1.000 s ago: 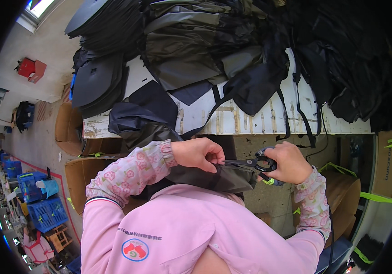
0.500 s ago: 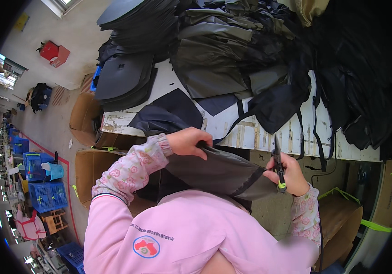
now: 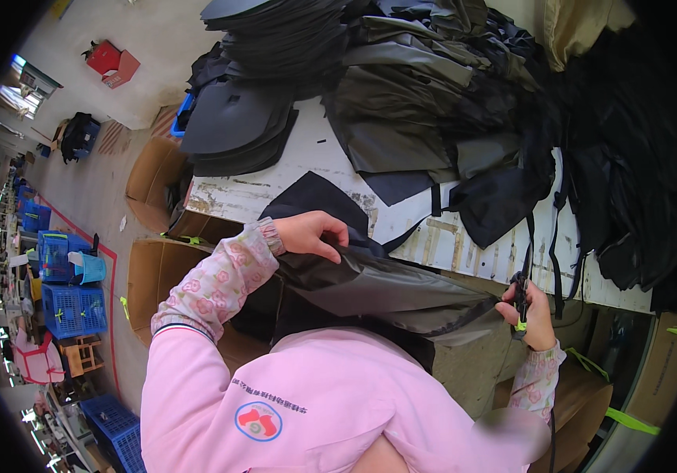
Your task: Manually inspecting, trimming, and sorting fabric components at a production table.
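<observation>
A dark grey-black piece of coated fabric stretches between my hands in front of the table's near edge, just above my chest. My left hand pinches its upper left part, thumb against curled fingers. At the fabric's right end, my right hand is closed around black snips with a yellow-green tag. Its thumb and finger also meet the fabric's edge; how firmly they grip it is hard to see. Behind my left hand, a black fabric flap lies on the table.
The worn white table carries a stack of dark grey panels and a heap of dark fabric. Black straps hang over its front. Cardboard boxes stand below left, with blue crates farther left.
My hands have moved farther apart, the right one outward to the right with the snips. The fabric between them is drawn longer and flatter. The whole view has shifted slightly.
</observation>
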Available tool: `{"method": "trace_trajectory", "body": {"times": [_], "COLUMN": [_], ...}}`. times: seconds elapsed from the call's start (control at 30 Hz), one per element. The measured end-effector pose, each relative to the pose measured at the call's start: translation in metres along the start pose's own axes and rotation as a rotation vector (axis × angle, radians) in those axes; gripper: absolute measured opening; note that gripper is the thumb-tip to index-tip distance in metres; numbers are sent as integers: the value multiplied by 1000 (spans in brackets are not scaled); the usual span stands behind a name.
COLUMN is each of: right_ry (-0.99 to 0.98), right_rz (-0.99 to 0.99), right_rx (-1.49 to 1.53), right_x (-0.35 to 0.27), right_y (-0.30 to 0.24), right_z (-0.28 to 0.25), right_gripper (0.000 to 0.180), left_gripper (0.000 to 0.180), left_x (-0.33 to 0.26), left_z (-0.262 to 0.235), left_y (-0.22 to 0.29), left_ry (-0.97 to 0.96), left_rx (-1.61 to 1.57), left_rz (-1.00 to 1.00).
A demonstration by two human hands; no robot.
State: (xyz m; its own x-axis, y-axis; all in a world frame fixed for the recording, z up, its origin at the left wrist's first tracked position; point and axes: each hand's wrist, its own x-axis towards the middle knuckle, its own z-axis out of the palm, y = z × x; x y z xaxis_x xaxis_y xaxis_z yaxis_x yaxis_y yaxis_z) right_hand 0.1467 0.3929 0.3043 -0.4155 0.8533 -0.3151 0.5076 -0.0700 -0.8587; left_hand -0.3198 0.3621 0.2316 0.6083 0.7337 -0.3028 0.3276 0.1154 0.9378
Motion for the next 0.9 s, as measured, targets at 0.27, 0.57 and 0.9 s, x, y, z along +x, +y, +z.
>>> {"method": "trace_trajectory", "body": {"times": [0.27,0.57,0.9], "right_ry": [169,-141,-263], "right_rz": [-137,-672,-645], "right_rx": [-420,-792,-749], "right_x": [23,62,70], "right_y": [16,-94,-96], "right_z": [4,74,82], "right_gripper": [29,49,45], "left_gripper": [19,42,50], "left_x": [-8,-8,-8], "left_z": [11,30,33], "left_y": [30,85,94], "left_ry": [70,99,71], "left_rx": [-290,-24,58], "left_rz": [-39,16,60]}}
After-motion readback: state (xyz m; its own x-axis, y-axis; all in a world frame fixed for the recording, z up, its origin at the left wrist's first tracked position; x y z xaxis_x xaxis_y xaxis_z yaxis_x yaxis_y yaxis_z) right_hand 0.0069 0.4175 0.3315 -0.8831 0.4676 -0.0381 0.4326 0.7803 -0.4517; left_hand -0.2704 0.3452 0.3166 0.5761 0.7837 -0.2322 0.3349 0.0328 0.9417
